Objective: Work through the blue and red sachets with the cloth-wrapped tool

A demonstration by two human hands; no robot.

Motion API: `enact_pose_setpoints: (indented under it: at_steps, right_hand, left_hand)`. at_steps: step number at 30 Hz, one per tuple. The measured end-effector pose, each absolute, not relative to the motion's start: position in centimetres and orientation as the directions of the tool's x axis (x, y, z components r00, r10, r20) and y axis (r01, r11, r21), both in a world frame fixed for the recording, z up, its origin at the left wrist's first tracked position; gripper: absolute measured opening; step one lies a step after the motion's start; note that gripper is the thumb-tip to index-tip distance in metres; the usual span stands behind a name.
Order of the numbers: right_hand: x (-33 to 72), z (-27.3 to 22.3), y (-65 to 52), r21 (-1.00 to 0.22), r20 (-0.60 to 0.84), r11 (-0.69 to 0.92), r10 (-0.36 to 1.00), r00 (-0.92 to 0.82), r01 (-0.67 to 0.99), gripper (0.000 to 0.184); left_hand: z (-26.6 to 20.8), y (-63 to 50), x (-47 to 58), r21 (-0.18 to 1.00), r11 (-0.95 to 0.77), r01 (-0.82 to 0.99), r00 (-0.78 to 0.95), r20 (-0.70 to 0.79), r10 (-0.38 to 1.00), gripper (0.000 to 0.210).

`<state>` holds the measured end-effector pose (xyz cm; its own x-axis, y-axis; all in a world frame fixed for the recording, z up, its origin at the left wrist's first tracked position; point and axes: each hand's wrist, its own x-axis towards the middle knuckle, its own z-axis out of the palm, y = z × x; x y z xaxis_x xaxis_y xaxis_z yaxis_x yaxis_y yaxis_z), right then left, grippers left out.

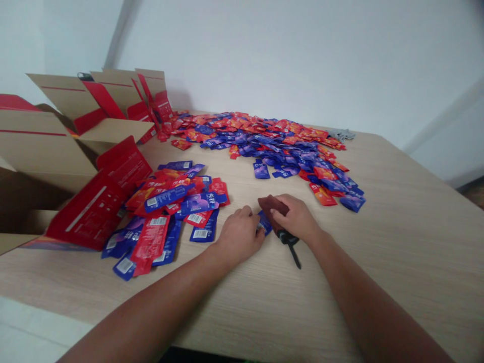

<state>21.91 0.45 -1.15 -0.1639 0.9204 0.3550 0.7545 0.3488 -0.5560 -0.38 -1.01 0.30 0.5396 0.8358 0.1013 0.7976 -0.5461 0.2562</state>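
Note:
In the middle of the table, my left hand [242, 233] has its fingers closed on a blue sachet [265, 223], pressing it on or close to the tabletop. My right hand [297, 218] grips a dark reddish-brown tool [273, 205] with a black end, from which a short black strap or cord [294, 256] sticks out toward me. The tool touches or hovers just over the sachet; I cannot tell which. What kind of tool it is does not show. Part of the sachet is hidden by my fingers and the tool.
Left of my hands lies a loose heap of red and blue sachets [200, 204]. A larger pile of sachets [257, 138] stretches along the back by the wall. Open cardboard boxes [49, 146] with red flaps stand at the left. A grey cloth-like item [342, 134] lies behind the pile.

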Motion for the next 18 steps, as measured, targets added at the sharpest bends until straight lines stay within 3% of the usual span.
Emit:
enact_pose_setpoints:
  at_steps: [4,13,18]
  right_hand:
    - [20.8,-0.9,-0.2,-0.585,0.336,0.453,0.89,-0.308,0.673,0.032]
    - [22.1,-1.5,1.2,-0.478,0.289,0.142,0.957,0.003,0.867,0.004]
    - [22.2,-1.6,1.1,-0.482,0.327,0.232,0.942,-0.071,0.845,0.005]
  left_hand:
    - [0.1,-0.8,-0.3,0.282,-0.507,0.814,0.504,0.089,0.859,0.035]
    - [0.8,-0.9,-0.3,0.254,-0.473,0.844,0.481,0.033,0.876,0.028]
    - [0.7,-0.8,-0.3,0.254,-0.471,0.845,0.479,0.033,0.877,0.029]
